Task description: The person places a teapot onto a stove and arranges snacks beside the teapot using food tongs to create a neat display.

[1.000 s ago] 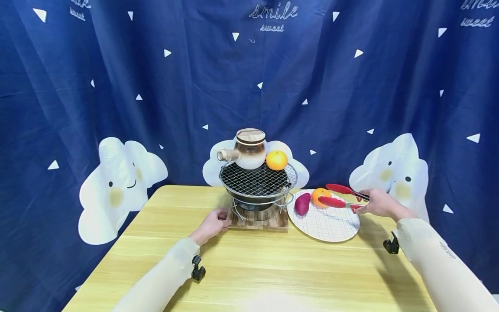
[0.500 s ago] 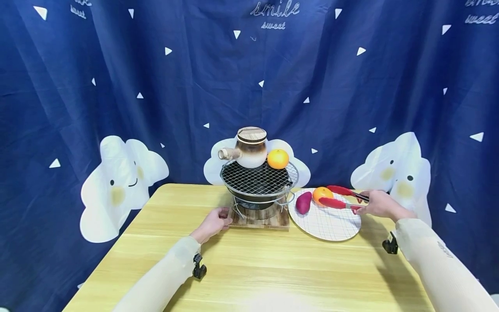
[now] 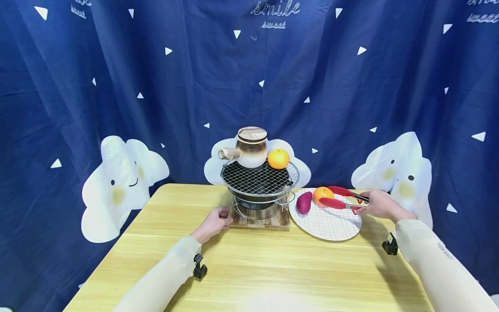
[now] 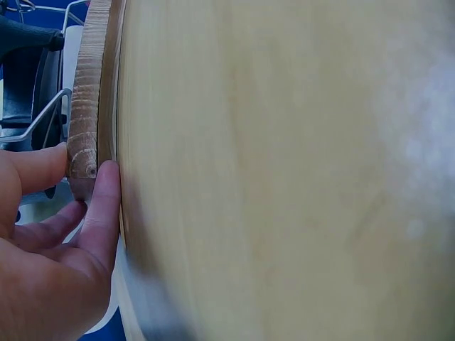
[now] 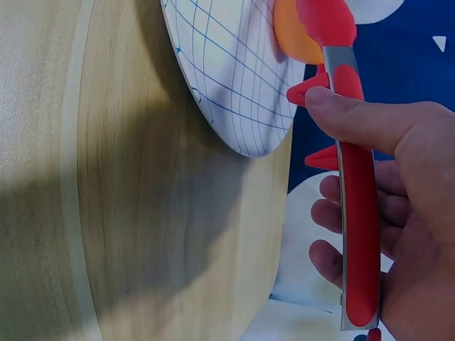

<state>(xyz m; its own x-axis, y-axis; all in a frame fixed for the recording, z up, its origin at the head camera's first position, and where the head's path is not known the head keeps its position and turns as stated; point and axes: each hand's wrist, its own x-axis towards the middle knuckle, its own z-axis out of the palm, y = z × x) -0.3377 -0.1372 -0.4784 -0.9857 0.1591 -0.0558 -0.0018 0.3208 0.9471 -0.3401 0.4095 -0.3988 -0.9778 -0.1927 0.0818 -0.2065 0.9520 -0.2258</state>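
Note:
My left hand (image 3: 212,223) pinches the left front corner of a wooden board (image 3: 259,223), thumb on one face and a finger on the other, as the left wrist view shows. On that board stands a round black grill (image 3: 253,181) with a wire mesh. My right hand (image 3: 380,204) holds a pair of red-padded tongs (image 5: 360,220), thumb on one arm and fingers curled round the other side. The tongs' red tips straddle an orange (image 3: 320,193) on the white plate (image 3: 331,229) with blue grid lines. A purple sweet potato (image 3: 304,203) lies left of that orange.
A lidded clay pot (image 3: 251,154) with a side handle sits at the back of the mesh, its handle pointing left. Beside it rests a second orange (image 3: 278,159). Light wooden table (image 3: 249,264) lies in front; a blue curtain (image 3: 187,86) hangs behind.

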